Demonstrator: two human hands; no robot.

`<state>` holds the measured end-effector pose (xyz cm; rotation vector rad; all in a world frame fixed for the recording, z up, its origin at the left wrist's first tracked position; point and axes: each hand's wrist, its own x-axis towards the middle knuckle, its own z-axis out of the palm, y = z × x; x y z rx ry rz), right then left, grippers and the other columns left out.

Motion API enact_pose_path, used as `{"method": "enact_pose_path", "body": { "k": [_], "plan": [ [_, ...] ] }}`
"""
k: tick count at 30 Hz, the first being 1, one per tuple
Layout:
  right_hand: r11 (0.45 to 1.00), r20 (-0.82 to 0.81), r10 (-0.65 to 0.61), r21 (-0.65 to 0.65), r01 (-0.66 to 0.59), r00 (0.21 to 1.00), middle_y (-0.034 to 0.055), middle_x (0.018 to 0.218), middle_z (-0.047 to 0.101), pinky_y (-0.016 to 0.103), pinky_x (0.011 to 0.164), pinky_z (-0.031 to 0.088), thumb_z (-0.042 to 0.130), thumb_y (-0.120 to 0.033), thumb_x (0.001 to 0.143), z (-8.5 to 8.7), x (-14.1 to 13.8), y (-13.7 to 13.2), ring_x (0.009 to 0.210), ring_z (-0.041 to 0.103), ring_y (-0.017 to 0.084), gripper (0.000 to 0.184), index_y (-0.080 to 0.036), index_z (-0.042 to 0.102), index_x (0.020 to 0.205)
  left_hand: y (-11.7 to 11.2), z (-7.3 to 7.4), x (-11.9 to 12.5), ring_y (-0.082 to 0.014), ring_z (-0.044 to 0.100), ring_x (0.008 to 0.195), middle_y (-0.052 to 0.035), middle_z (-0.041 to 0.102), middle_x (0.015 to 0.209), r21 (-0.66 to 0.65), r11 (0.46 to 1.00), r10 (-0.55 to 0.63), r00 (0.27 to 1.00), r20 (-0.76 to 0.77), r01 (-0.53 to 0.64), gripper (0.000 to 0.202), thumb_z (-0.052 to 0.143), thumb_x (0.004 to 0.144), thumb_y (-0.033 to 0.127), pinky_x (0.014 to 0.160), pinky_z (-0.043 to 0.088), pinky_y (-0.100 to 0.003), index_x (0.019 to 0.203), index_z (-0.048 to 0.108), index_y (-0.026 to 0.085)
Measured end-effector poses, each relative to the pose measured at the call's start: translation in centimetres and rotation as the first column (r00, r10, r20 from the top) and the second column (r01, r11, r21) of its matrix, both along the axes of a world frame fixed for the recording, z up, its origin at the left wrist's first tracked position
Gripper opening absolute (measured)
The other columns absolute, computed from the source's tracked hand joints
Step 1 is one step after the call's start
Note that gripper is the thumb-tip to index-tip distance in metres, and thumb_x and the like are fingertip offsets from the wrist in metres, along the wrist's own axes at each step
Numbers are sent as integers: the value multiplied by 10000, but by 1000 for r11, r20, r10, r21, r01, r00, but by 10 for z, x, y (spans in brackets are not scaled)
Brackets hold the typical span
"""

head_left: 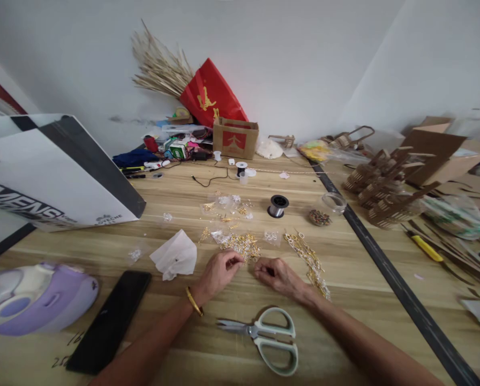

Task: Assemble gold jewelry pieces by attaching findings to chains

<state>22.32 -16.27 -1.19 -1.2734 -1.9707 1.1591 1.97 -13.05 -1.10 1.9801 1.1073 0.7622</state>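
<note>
Both hands work close together over the table (352, 268), at the near edge of a loose pile of small gold and silver-coloured pieces (244, 245). Left hand (219, 271): at the pile's near-left edge, thumb and fingertips drawn narrow. Right hand (279, 274): just beside, a little apart from the left, fingers curled inward; cannot tell whether either hand holds a piece, as anything there is too small to resolve. Linked strands (304, 256) of similar colours lie to the right of the pile, and a spool of wire (278, 206) stands beyond. Scissors (253, 330) rest untouched nearer the body, blades pointing left. Step in hand, as judged: fine fingertip handling of small pieces, both hands together. Next move seems to call for a precise pinch and steady wrists; a careless brush could scatter the pile.
</note>
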Motion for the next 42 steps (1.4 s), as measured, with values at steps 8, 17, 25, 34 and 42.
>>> {"method": "enact_pose_path", "body": {
  "k": [8, 17, 25, 34, 42],
  "plan": [
    [985, -145, -174, -9, 174, 974, -44, 570, 414, 220, 505, 271, 498, -372, 857, -19, 5, 4, 534, 363, 98, 245, -152, 557, 766, 2, 12, 11, -148, 592, 762, -40, 657, 820, 82, 992, -72, 961, -268, 97, 153, 529, 794, 87, 721, 448, -245, 799, 662, 162],
    [990, -223, -144, -32, 141, 964, -50, 559, 391, 221, 494, 254, 505, -433, 855, -24, 10, 9, 528, 338, 92, 302, -149, 544, 760, 0, 3, 27, -162, 550, 815, -40, 596, 840, 241, 952, -50, 872, -486, 189, 145, 503, 856, 154, 752, 420, -268, 835, 645, 173],
    [987, -282, -137, -115, 109, 949, -56, 541, 358, 219, 450, 231, 492, -503, 845, -16, 11, 10, 480, 300, 82, 357, -159, 521, 753, -3, -3, 26, -179, 529, 824, -49, 577, 828, 312, 928, -35, 880, -474, 205, 181, 462, 882, 166, 762, 409, -296, 812, 628, 170],
    [983, -332, -108, -176, 51, 937, -70, 528, 375, 199, 419, 279, 487, -530, 843, -14, 13, 10, 428, 341, 70, 370, -166, 491, 779, 1, -7, 19, -160, 574, 771, -57, 636, 801, 194, 979, -28, 987, -156, 59, 116, 532, 815, 118, 722, 441, -266, 790, 640, 153],
    [980, -351, -111, -196, 43, 930, -64, 533, 397, 201, 429, 309, 482, -548, 841, -19, 15, 11, 437, 385, 78, 380, -172, 480, 786, 7, -6, 18, -132, 565, 630, -40, 662, 694, -77, 994, 90, 990, 111, -82, 103, 589, 759, 197, 608, 448, -230, 739, 666, 133]
  ]
}}
